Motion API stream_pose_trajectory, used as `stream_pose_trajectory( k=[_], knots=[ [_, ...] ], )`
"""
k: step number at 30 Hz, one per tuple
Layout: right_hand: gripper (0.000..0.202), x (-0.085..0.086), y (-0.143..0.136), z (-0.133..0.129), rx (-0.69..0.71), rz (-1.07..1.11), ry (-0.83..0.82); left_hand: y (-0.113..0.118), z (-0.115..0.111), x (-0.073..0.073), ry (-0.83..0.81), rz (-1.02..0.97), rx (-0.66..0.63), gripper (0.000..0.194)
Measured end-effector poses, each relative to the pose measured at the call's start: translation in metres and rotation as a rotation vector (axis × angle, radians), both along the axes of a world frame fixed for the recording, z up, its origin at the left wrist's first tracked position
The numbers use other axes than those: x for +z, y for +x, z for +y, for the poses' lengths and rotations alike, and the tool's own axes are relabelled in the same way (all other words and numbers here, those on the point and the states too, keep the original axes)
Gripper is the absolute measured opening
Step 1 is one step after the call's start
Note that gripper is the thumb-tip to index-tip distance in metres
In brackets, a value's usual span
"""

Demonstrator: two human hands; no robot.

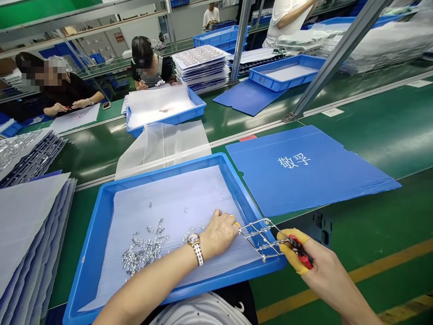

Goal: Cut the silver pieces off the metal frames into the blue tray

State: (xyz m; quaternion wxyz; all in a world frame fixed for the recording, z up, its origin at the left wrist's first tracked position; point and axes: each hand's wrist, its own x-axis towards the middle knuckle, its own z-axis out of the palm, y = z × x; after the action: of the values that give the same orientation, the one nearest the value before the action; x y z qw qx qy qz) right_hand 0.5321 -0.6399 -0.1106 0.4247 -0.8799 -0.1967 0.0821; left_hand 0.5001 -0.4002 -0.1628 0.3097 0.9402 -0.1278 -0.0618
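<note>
My left hand (219, 232) is closed on the left end of a small silvery metal frame (262, 239) with thin crossbars and rows of small parts. Yellow covers show on its fingers, and a watch is on the wrist. My right hand (316, 259), also with yellow finger covers, grips red-handled pliers (301, 253) at the frame's right end; their jaws are hard to make out. Below the hands lies a blue tray (88, 234) lined with a white sheet (135, 203). Loose small shiny metal pieces (145, 253) lie heaped on the sheet, with several scattered around.
A blue board (304, 174) lies right of the tray. Stacked sheets (30, 234) stand at left. Across the bench are another blue tray (199, 108), a tall stack with metal frames (203, 67) and a slanted metal post (338, 58). Other people sit at the far side.
</note>
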Motion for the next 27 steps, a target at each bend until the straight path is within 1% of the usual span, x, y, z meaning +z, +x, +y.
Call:
stream_pose_trajectory(
  k=[3, 4, 6, 9, 10, 11, 13, 14, 17, 19, 23, 25, 27],
  knots=[
    [0.026, 0.008, 0.006, 0.007, 0.085, 0.075, -0.027, -0.002, 0.027, 0.009, -0.211, 0.045, 0.153, 0.010],
    [0.024, 0.011, 0.009, 0.012, 0.125, 0.103, -0.041, -0.004, 0.040, 0.012, -0.288, 0.067, 0.216, 0.010],
    [0.019, 0.016, 0.016, 0.029, 0.219, 0.136, -0.071, -0.013, 0.067, 0.020, -0.439, 0.115, 0.342, 0.020],
    [0.004, 0.020, 0.026, 0.062, 0.396, 0.133, -0.143, -0.035, 0.100, 0.033, -0.627, 0.168, 0.502, 0.036],
    [0.002, 0.020, 0.029, 0.073, 0.463, 0.128, -0.184, -0.045, 0.108, 0.037, -0.675, 0.180, 0.548, 0.038],
    [0.007, 0.020, 0.031, 0.083, 0.529, 0.126, -0.236, -0.054, 0.113, 0.040, -0.717, 0.189, 0.591, 0.038],
    [0.014, 0.017, 0.035, 0.099, 0.640, 0.134, -0.366, -0.071, 0.119, 0.045, -0.788, 0.197, 0.668, 0.035],
    [0.016, 0.015, 0.037, 0.105, 0.673, 0.138, -0.437, -0.079, 0.120, 0.047, -0.818, 0.196, 0.701, 0.034],
    [0.016, 0.005, 0.042, 0.116, 0.692, 0.143, -0.617, -0.094, 0.120, 0.051, -0.891, 0.178, 0.776, 0.030],
    [0.014, -0.001, 0.044, 0.121, 0.680, 0.118, -0.693, -0.099, 0.120, 0.053, -0.925, 0.160, 0.807, 0.026],
    [0.014, -0.010, 0.040, 0.128, 0.673, 0.038, -0.765, -0.106, 0.121, 0.055, -0.970, 0.120, 0.855, 0.023],
    [0.014, -0.012, 0.037, 0.129, 0.681, 0.015, -0.774, -0.109, 0.122, 0.055, -0.990, 0.095, 0.871, 0.027],
    [0.017, -0.014, 0.036, 0.128, 0.676, -0.023, -0.757, -0.112, 0.123, 0.054, -1.010, 0.068, 0.878, 0.035]
  ],
)
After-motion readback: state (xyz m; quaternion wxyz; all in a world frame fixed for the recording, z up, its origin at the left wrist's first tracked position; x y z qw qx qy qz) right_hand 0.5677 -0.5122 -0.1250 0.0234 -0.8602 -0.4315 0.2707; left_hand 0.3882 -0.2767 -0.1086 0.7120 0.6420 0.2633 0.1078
